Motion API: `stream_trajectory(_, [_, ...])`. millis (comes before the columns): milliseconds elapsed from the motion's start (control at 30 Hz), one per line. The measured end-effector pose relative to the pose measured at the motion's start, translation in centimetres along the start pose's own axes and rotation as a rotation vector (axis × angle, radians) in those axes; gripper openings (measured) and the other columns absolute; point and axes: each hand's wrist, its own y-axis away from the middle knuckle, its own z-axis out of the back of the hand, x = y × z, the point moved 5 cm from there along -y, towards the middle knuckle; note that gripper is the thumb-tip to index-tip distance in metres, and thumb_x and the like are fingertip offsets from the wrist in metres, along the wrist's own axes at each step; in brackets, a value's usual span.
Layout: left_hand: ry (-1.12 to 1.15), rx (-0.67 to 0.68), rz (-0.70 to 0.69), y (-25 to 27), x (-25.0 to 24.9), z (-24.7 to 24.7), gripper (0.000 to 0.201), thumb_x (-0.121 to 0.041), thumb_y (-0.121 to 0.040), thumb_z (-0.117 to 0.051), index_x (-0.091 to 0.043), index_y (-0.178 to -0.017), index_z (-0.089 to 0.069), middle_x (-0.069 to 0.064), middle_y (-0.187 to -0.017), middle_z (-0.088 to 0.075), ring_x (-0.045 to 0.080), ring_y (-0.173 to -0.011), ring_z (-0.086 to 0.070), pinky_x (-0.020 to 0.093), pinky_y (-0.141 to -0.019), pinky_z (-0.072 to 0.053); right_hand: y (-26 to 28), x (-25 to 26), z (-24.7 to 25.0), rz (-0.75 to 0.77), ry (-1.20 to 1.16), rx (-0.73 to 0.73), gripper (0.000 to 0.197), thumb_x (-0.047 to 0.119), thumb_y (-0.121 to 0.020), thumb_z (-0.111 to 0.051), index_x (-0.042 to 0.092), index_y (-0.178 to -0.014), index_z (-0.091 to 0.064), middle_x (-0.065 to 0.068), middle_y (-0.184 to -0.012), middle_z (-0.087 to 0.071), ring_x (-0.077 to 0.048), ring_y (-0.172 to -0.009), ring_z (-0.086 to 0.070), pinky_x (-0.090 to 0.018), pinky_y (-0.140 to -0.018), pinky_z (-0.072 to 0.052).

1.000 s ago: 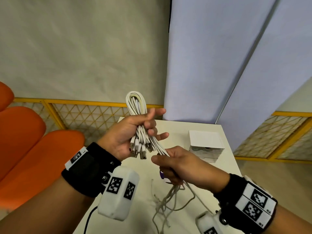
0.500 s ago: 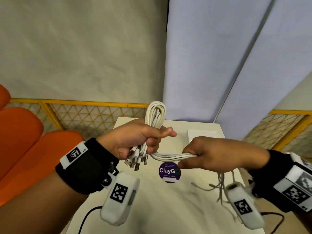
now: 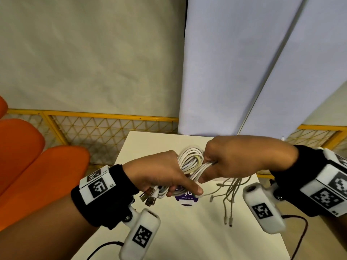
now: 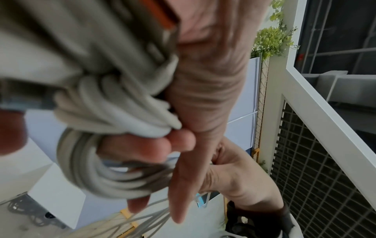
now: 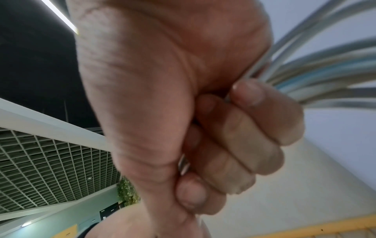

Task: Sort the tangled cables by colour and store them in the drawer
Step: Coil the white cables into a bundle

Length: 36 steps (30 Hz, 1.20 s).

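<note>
A bundle of white cables (image 3: 190,162) is held above the white table (image 3: 187,231) between both hands. My left hand (image 3: 163,175) grips the folded bundle, and USB plugs (image 3: 148,197) stick out below its palm. My right hand (image 3: 225,158) grips the free strands and holds them looped round the bundle. Thin loose ends (image 3: 231,196) hang from the right hand down to the table. The left wrist view shows the coil (image 4: 97,161) wound round my fingers (image 4: 154,148). In the right wrist view the fingers (image 5: 244,128) are curled tight on the strands (image 5: 325,72). No drawer shows.
A round purple sticker (image 3: 186,198) lies on the table under the hands. Orange chairs (image 3: 28,166) stand at the left. A yellow mesh fence (image 3: 93,128) and pale blue panels (image 3: 244,62) rise behind the table. Thin black wires (image 3: 300,233) trail from the wrist cameras.
The right hand has swung up and left, carrying the free strands over the bundle to its far side. The left hand has tipped the bundle lower and flatter.
</note>
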Motion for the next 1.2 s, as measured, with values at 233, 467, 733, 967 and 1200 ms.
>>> stream_trajectory(233, [0.075, 0.015, 0.047, -0.2, 1.5, -0.3, 0.021, -0.019, -0.071, -0.086, -0.012, -0.072, -0.066, 0.006, -0.053, -0.055, 0.016, -0.041, -0.042, 0.026, -0.049, -0.036, -1.0, 0.5, 0.2, -0.026, -0.029, -0.022, 0.043, 0.058, -0.078, -0.071, 0.021, -0.064, -0.055, 0.004, -0.060, -0.053, -0.010, -0.053, -0.047, -0.025, -0.053, -0.044])
stream_trajectory(467, [0.345, 0.280, 0.178, -0.7, 3.7, -2.2, 0.027, -0.014, -0.085, -0.069, -0.014, -0.058, -0.063, 0.000, -0.042, -0.038, 0.012, -0.036, -0.036, 0.029, -0.059, -0.041, -1.0, 2.0, 0.7, -0.068, 0.220, -0.092, 0.038, 0.049, -0.079, -0.072, 0.022, -0.069, -0.046, 0.008, -0.067, -0.045, -0.012, -0.062, -0.046, -0.029, -0.057, -0.041])
stream_trajectory(733, [0.372, 0.406, 0.195, -1.0, 3.9, -3.0, 0.032, -0.038, -0.069, -0.084, -0.017, -0.063, -0.060, -0.002, -0.045, -0.041, 0.010, -0.041, -0.042, 0.040, -0.075, -0.052, -0.3, 3.8, 1.1, -0.028, 0.449, -0.170, 0.038, 0.023, -0.082, -0.061, 0.021, -0.062, -0.029, 0.005, -0.061, -0.033, -0.011, -0.051, -0.031, -0.026, -0.049, -0.031])
stream_trajectory(967, [0.524, 0.438, 0.127, -1.5, 4.8, -2.6, 0.056, -0.066, -0.046, -0.090, -0.018, -0.067, -0.070, -0.005, -0.047, -0.042, 0.008, -0.044, -0.046, 0.042, -0.076, -0.055, 0.3, 3.6, 1.0, -0.024, 0.429, -0.177, 0.036, 0.025, -0.085, -0.055, 0.022, -0.063, -0.026, 0.006, -0.061, -0.032, -0.010, -0.052, -0.030, -0.028, -0.053, -0.035])
stream_trajectory(1200, [0.528, 0.264, 0.171, -2.1, 4.9, -3.0, 0.095, -0.099, -0.047, -0.046, -0.012, -0.083, -0.061, -0.002, -0.049, -0.042, 0.010, -0.041, -0.039, 0.041, -0.079, -0.050, 0.0, 3.4, 0.5, -0.038, 0.417, -0.185, 0.037, 0.025, -0.086, -0.053, 0.022, -0.064, -0.024, 0.006, -0.063, -0.031, -0.017, -0.057, -0.035, -0.029, -0.063, -0.038])
